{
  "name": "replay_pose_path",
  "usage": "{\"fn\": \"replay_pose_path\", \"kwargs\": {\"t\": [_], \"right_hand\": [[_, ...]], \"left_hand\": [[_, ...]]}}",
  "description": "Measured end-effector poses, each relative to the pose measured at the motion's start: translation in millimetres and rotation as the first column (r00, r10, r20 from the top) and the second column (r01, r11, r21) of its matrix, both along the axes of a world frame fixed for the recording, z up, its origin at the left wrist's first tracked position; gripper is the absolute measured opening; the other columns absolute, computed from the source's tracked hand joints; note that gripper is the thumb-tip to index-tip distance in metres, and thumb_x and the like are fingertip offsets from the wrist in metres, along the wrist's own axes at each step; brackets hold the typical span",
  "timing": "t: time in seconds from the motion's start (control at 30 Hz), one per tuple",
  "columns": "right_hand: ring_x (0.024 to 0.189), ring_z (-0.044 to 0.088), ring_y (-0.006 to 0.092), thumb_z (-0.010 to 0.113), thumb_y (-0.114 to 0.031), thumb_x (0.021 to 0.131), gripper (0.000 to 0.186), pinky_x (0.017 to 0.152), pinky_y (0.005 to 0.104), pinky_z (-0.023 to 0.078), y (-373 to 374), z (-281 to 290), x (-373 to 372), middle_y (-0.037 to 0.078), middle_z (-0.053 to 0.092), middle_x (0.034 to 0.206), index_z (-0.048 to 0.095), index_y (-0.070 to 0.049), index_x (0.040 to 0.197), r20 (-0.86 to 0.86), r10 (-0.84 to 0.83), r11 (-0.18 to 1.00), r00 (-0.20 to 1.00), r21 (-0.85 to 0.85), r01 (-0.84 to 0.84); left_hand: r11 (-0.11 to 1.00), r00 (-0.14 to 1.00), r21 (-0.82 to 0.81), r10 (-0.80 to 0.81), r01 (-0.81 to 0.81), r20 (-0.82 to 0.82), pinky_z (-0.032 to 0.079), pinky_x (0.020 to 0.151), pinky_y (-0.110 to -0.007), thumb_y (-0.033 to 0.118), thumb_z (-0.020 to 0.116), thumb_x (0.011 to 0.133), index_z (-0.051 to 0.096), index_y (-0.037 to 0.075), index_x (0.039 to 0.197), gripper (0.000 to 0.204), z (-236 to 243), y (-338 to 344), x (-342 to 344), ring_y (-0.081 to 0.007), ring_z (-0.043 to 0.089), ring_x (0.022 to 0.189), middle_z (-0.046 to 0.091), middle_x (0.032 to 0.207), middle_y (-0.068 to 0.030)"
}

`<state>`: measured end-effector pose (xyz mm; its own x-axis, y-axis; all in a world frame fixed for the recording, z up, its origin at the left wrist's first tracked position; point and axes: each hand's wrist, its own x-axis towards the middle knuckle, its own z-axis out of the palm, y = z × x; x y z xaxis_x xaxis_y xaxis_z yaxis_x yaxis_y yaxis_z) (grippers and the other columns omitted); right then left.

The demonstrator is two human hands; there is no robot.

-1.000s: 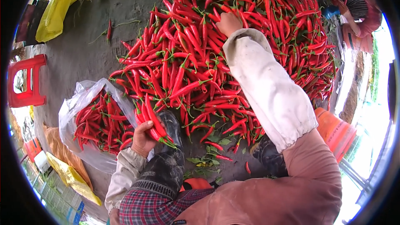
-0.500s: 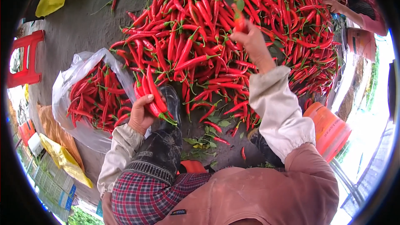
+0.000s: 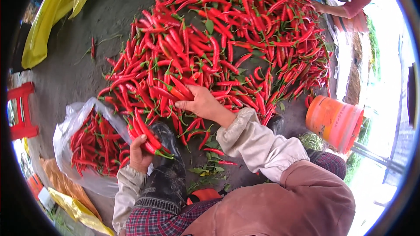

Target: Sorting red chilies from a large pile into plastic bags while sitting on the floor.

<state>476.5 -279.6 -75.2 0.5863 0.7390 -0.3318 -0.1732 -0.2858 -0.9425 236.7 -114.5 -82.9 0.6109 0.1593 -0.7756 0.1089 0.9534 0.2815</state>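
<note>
A broad heap of red chili peppers with green stems spreads over the ground before me. My left hand is closed round a bunch of long chili peppers, beside my black boot. The thumb lies across them, and their stem ends point toward the lower right. Above the near left part of the heap, my right hand grips a few chili peppers between thumb and fingers. Some of its fingers are hidden. Just left of my left hand stands a clear plastic bag with many chili peppers inside.
An orange bucket lies tilted at the right. Another person's arm reaches into the heap's far right side. A red plastic frame stands at the left, and yellow sheeting lies at the far left. Loose leaves litter the ground near my boots.
My right hand has come left and nearer to my left hand, with chili peppers in its grip. My left hand keeps its bunch. The whole view has shifted.
</note>
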Motion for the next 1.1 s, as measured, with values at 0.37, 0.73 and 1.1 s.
{"fn": "replay_pose_path", "kwargs": {"t": [0.37,0.73,1.1], "right_hand": [[0.08,0.065,0.035,0.074,-0.022,0.076,0.027,0.072,0.0431,0.052,-18,-22,86,0.017,0.065,0.085,0.062,-0.004,0.093,0.639,-0.314,0.892,0.703,-0.056,0.449],[0.126,0.047,0.0363,0.074,-0.025,0.064,0.077,0.105,0.0449,0.04,-36,-47,241,0.019,0.051,0.135,0.052,-0.013,0.136,0.524,-0.162,0.876,0.836,-0.315,0.366],[0.128,0.048,0.035,0.074,-0.017,0.072,0.026,0.102,0.0537,0.04,-53,-12,1,0.021,0.053,0.133,0.06,-0.005,0.09,0.709,0.348,0.937,0.613,-0.277,-0.211]], "left_hand": [[1.0,0.999,0.019,0.017,-0.016,-0.027,0.052,0.083,-0.046,0.009,0.064,0.078,0.052,0.004,0.119,0.042,4,-3,5,-0.0274,0.063,0.089,0.062,0.098,-0.0107],[0.999,0.998,-0.032,0.008,-0.01,-0.06,0.052,0.082,-0.046,0.011,0.066,0.077,0.054,0.005,0.114,0.039,4,-5,2,-0.0276,0.063,0.088,0.063,0.095,-0.0098],[0.998,0.986,-0.01,-0.06,0.059,-0.156,0.053,0.083,-0.047,0.012,0.065,0.079,0.057,0.003,0.111,0.034,3,-6,6,-0.029,0.063,0.089,0.064,0.096,-0.0108]]}}
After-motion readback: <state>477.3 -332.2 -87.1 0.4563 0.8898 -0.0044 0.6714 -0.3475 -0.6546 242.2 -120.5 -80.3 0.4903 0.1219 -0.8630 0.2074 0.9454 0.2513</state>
